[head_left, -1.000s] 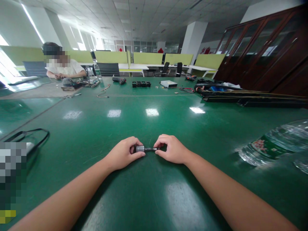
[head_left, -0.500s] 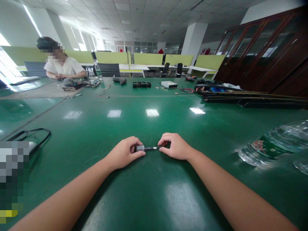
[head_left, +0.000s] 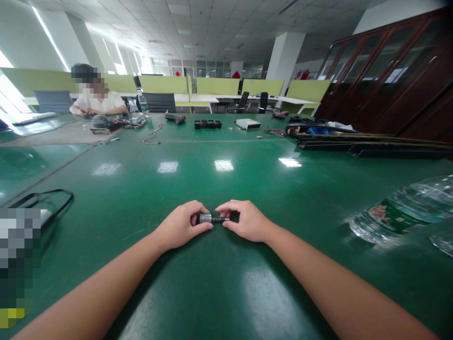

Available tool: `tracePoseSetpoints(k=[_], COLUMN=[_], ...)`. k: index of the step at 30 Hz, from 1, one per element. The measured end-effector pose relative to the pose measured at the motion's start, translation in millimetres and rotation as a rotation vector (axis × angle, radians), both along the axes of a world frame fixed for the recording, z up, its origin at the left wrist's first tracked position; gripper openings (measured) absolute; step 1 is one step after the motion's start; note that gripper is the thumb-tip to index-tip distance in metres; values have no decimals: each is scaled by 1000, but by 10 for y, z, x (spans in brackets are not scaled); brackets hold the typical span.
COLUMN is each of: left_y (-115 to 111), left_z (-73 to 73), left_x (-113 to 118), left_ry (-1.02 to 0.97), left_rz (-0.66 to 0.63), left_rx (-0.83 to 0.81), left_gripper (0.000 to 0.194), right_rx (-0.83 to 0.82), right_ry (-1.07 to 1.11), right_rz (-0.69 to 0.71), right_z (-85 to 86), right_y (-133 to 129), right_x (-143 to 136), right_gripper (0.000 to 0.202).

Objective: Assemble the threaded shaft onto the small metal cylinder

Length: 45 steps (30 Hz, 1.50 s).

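Clear water btl (head_left: 399, 212) w/ green floral label on the R side of the green table (head_left: 177, 184). Far end: drill-shaped tool (head_left: 175, 118), blk part (head_left: 207, 124), silvery box (head_left: 248, 123). Person (head_left: 102, 103) in white seated far L; dk wood cabinet (head_left: 382, 71) back R tbh.

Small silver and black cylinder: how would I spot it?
Start at the glossy green table, then find the camera wearer's left hand. It grips the small silver and black cylinder, which, unlike the clear plastic bottle, has a thin shaft pointing toward the right hand.
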<state>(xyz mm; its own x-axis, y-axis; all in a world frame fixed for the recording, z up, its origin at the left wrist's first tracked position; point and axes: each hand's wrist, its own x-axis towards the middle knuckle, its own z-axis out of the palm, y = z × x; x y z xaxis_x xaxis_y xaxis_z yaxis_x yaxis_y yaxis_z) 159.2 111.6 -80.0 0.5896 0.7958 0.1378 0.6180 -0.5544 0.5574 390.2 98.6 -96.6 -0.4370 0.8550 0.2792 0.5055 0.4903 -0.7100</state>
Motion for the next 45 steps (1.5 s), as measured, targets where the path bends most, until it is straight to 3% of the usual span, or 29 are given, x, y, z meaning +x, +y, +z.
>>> tracePoseSetpoints(k=[8, 14, 45], left_y=[-6, -2, 34], left_z=[-16, -11, -39], left_x=[-3, 10, 12], left_ry=[0, 37, 15], left_rz=[15, -1, 9], left_rx=[-15, -5, -11], left_gripper=[35, 26, 28], right_rx=[21, 87, 115], right_ry=[-61, -104, -144], right_rz=[3, 21, 35], right_z=[-3, -6, -17], right_y=[-13, -7, 31], right_x=[-30, -38, -97], right_gripper=[27, 19, 14])
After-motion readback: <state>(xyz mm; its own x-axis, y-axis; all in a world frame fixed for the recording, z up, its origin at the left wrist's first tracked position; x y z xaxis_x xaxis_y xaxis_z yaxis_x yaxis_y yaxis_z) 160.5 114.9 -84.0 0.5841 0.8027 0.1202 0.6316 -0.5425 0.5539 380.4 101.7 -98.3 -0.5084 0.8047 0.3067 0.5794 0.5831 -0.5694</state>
